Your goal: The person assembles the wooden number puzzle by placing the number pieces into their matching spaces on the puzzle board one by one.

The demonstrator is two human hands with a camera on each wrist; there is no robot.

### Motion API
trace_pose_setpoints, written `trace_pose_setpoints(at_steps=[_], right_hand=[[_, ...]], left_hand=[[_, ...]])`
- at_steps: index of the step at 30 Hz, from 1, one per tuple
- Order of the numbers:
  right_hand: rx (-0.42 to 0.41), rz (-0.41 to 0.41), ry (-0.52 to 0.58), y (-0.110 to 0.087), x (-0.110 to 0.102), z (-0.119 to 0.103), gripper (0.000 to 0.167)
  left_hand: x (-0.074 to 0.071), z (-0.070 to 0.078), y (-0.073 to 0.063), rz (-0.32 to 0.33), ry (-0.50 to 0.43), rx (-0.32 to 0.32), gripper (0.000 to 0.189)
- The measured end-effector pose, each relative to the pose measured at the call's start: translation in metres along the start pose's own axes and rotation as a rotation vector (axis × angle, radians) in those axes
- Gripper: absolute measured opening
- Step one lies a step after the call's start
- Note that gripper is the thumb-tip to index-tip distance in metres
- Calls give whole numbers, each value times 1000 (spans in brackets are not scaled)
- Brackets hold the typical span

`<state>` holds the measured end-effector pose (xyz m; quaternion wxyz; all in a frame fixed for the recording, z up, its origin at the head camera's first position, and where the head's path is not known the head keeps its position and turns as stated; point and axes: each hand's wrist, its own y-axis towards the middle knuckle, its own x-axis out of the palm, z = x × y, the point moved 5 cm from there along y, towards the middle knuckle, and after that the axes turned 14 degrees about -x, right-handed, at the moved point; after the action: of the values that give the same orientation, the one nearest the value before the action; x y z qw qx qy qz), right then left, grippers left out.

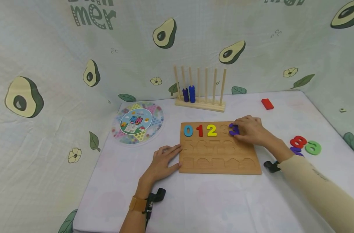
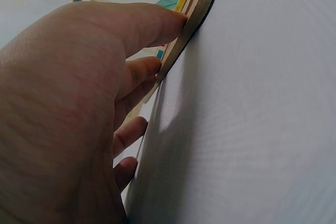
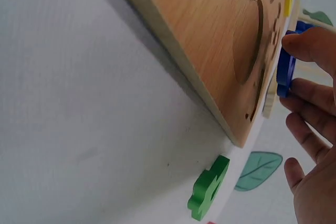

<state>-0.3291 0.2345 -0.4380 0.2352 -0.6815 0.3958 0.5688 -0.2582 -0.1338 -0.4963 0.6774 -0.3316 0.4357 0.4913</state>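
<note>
A wooden number board lies on the table with a blue 0, a red 1 and a yellow 2 in its top row. My right hand pinches a purple number 3 between thumb and fingers over the right part of that row. In the right wrist view the purple 3 appears tilted and raised above the board. My left hand rests at the board's left edge, its fingers extended; thumb and fingertips touch the edge.
Right of the board lie a red 8, a green number and a purple piece partly behind the sleeve. A green piece lies near the board's corner. Behind stand a peg rack, a red block and a round package.
</note>
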Motion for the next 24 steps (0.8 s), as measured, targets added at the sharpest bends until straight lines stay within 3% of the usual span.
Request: trace_pose_setpoints(at_steps=[24], right_hand=[[-26,-38,9,20,17,-4,53]], left_hand=[[-1,-1,1,2,4,2,65]])
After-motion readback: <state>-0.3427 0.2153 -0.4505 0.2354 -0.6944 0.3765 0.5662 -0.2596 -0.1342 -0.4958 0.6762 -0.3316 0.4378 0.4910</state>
